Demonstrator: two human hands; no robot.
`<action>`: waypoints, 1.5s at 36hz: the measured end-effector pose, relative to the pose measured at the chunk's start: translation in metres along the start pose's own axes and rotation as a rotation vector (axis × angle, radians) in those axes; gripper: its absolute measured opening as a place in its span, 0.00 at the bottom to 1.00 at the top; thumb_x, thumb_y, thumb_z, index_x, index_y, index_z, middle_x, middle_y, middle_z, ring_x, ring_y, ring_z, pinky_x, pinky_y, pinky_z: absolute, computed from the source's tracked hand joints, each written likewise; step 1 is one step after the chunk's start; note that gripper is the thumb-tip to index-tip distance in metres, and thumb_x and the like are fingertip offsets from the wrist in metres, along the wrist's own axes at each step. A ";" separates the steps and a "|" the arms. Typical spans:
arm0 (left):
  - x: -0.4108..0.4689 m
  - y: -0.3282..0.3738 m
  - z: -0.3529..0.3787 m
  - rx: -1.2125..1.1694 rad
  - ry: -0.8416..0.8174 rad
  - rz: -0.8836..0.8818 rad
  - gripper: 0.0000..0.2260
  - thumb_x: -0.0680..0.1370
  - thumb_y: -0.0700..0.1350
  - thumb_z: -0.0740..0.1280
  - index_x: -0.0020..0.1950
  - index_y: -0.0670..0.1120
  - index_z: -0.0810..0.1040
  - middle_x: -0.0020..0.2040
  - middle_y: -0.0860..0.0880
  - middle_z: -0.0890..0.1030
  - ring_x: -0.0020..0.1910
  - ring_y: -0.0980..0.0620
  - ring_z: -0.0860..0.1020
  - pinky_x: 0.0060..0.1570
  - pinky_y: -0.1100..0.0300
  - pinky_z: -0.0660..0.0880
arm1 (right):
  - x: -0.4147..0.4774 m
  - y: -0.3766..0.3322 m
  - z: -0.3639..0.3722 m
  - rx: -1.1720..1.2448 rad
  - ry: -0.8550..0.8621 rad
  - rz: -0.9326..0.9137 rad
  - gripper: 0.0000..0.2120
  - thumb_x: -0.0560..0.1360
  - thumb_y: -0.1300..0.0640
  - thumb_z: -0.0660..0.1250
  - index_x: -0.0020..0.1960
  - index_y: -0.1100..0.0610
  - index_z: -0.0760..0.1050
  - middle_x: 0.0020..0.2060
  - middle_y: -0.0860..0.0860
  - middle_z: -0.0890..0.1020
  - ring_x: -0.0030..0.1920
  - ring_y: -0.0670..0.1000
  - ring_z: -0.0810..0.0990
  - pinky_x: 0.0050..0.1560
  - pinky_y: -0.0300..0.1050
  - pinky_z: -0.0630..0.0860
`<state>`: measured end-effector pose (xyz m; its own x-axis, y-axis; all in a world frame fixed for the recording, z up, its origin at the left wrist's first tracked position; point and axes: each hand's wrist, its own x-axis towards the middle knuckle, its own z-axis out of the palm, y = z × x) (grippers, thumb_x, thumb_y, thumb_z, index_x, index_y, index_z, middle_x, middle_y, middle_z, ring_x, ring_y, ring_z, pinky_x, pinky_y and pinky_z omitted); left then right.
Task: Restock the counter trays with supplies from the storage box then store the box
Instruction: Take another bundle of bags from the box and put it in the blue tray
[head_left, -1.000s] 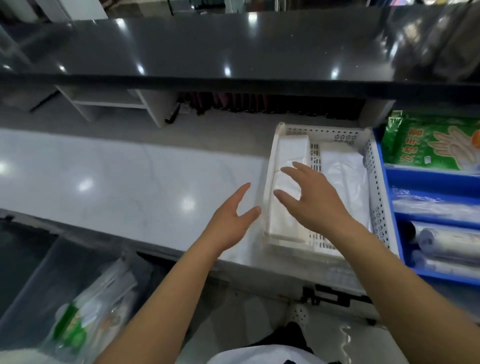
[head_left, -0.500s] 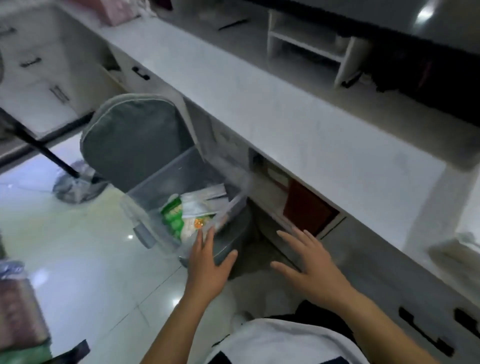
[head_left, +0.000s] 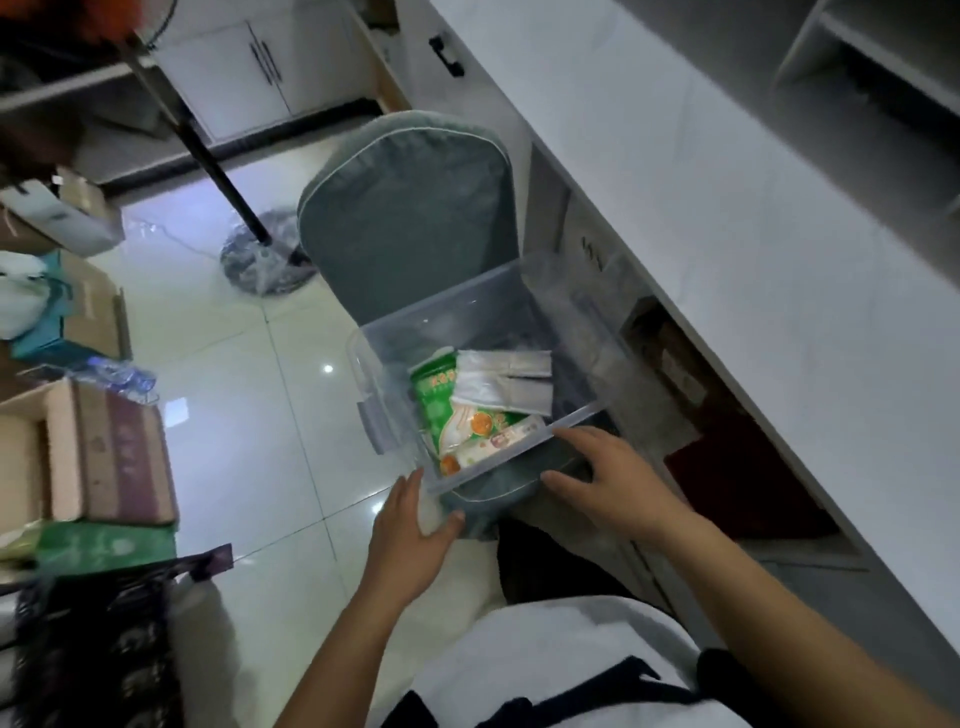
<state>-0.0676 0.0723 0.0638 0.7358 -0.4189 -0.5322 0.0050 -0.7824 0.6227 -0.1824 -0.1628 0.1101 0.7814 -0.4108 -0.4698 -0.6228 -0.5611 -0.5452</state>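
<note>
Nearest the camera: white shirt (head_left: 545, 654), both forearms reaching forward. Left hand (head_left: 410, 530) at the near-left corner of the box (head_left: 447, 317): fingers nearly straight along the left wall, thumb spread against the near wall, no curled grip. Right hand (head_left: 613, 483) at the near-right end of the box: fingers splayed and holding nothing, index by the rim, thumb lower. Cannot tell whether the right hand touches the box. The clear, lidless box sits on the seat of a grey-green chair (head_left: 410, 218), just left of the white counter (head_left: 727, 208). A green packet (head_left: 436, 400) lies inside with a white packet (head_left: 498, 384) partly over it. Beyond the chair, a dark stand (head_left: 265, 260) rests on the glossy floor (head_left: 234, 415). Cartons (head_left: 104, 452) lie at far left.
</note>
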 end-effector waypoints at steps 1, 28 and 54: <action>0.008 0.005 -0.007 0.001 0.009 -0.004 0.36 0.74 0.60 0.69 0.79 0.54 0.59 0.79 0.50 0.61 0.76 0.48 0.61 0.75 0.51 0.60 | 0.016 -0.001 -0.002 0.014 0.000 -0.015 0.32 0.72 0.38 0.66 0.73 0.49 0.68 0.72 0.49 0.72 0.71 0.52 0.69 0.70 0.51 0.68; 0.332 -0.003 0.098 0.862 -0.478 0.170 0.32 0.73 0.47 0.68 0.77 0.49 0.63 0.76 0.42 0.65 0.70 0.38 0.68 0.67 0.46 0.68 | 0.158 0.127 0.092 -0.172 0.272 0.163 0.19 0.79 0.43 0.60 0.65 0.47 0.77 0.69 0.50 0.76 0.68 0.63 0.72 0.68 0.66 0.64; 0.424 0.032 0.102 0.625 -0.299 0.528 0.17 0.76 0.34 0.62 0.62 0.49 0.78 0.56 0.44 0.80 0.51 0.38 0.80 0.45 0.51 0.73 | 0.240 -0.012 0.078 1.110 0.602 0.793 0.11 0.75 0.58 0.72 0.56 0.49 0.82 0.48 0.39 0.84 0.53 0.35 0.80 0.53 0.33 0.74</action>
<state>0.1757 -0.1773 -0.1999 0.3284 -0.8330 -0.4453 -0.7235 -0.5249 0.4484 0.0095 -0.1986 -0.0500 -0.0400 -0.7223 -0.6904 -0.3781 0.6505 -0.6587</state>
